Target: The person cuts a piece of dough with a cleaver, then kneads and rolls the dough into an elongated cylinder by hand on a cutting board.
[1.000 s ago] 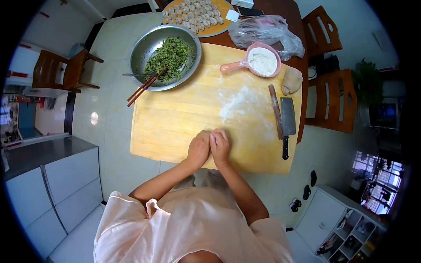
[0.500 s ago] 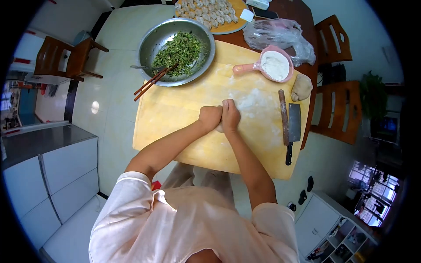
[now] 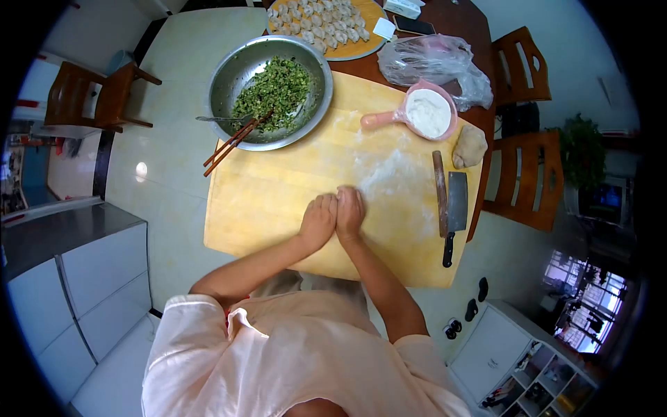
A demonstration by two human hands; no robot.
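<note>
My left hand and my right hand are side by side and touching, low on the floured wooden board. Both have their fingers curled down over a small piece of dough, which they now hide almost wholly; a pale bit of it showed beneath them earlier. Loose flour lies just beyond my right hand. Over to the right are a rolling pin, a cleaver and a larger lump of dough.
A steel bowl of chopped green filling overlaps the board's far left corner, with chopsticks on its rim. A pink scoop of flour is at the far right. Behind are a plastic bag and dumplings on a round board.
My hands have drawn back toward my body across the board, staying pressed together. The left hand's fingers now show more from above. The whole view has shifted slightly.
</note>
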